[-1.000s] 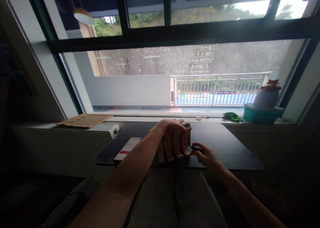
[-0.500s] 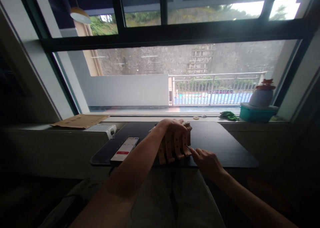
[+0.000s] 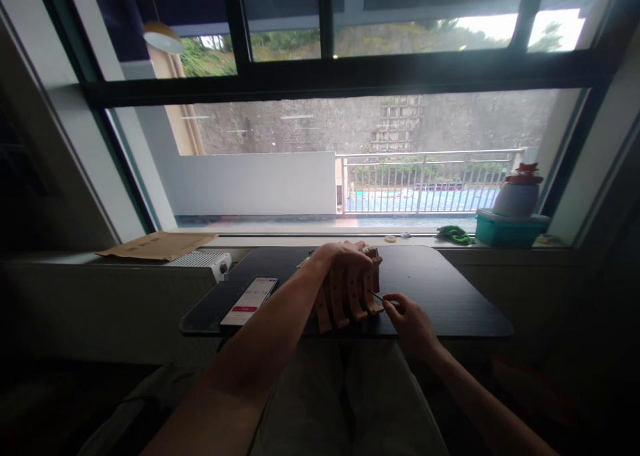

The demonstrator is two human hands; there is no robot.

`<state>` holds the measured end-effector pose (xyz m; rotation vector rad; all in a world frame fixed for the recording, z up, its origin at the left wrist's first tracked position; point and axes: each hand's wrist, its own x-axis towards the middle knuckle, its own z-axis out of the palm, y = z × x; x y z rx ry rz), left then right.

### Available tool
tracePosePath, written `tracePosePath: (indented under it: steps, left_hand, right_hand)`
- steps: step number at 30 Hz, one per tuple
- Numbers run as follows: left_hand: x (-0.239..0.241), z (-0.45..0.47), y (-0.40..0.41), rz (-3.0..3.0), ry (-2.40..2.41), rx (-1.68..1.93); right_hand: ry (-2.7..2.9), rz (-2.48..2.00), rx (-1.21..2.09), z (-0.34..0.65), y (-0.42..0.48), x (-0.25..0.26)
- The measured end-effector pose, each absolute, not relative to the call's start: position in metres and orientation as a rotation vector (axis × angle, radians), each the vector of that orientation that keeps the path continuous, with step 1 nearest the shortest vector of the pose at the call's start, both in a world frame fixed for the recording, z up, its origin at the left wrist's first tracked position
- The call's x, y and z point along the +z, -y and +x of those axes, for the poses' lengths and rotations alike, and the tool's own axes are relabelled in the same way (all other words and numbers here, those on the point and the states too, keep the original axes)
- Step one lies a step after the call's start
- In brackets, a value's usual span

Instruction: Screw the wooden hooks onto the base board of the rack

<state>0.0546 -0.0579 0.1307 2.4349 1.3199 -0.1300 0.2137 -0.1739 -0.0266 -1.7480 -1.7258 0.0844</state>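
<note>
A brown wooden-looking structure [image 3: 355, 293] with several curved, holed ribs stands on the dark table, near its front edge. My left hand [image 3: 350, 255] reaches over the top and grips it from the far side, its fingertips mostly hidden. Between the thumb and fingers of my right hand [image 3: 413, 321] is a thin dark rod-like tool [image 3: 377, 297]. The tool's tip meets the rightmost rib near a hole; whether it sits inside the hole I cannot tell.
A phone [image 3: 250, 303] with a lit screen lies left on the black table [image 3: 440, 296]. Along the windowsill are a brown paper envelope [image 3: 157, 245], a green cloth [image 3: 455, 235] and a teal box [image 3: 510, 229] with a pale container [image 3: 519, 197] on it. A white radiator [image 3: 200, 264] stands left.
My right hand has drawn back slightly to the right, and more of the thin tool shows at the rib. My left hand keeps its hold. The view has shifted a little.
</note>
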Motion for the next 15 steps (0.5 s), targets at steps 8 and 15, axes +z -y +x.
tracePosePath:
  steps: [8,15]
  left_hand:
    - [0.13,0.056,0.056,2.445,-1.286,-0.133]
    - [0.13,0.054,0.06,2.471,-1.295,-0.13]
  right_hand:
    - [2.062,-1.667,-0.114,0.214,0.189,-0.015]
    - [1.944,-1.681,-0.009,0.206,0.184,-0.022]
